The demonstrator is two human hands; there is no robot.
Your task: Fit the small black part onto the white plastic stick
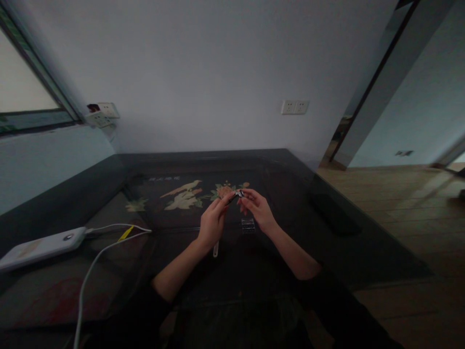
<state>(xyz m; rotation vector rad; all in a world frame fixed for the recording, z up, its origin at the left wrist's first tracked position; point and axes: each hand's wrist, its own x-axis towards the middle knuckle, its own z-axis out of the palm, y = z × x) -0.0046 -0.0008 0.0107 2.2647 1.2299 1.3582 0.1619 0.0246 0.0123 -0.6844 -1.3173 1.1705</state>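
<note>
Both hands meet above the middle of the dark table (276,281). My left hand (212,220) is closed, its thumb and fingers pinching a small dark object with a shiny silver part (238,194); its exact kind is too small to make out. From the other side, my right hand (258,211) grips the silver end with bent fingertips. A small clear plastic case with crosswise bars (248,226) lies just below my right hand. Under my left wrist, the end of a thin white handle (215,249) pokes out, and the rest of it is hidden.
On the left lies a white power bank (43,247) with a white cable (92,266) running toward the front edge. A flat dark object (334,213) rests at the right. A wall (203,87) with sockets (295,107) rises behind the table.
</note>
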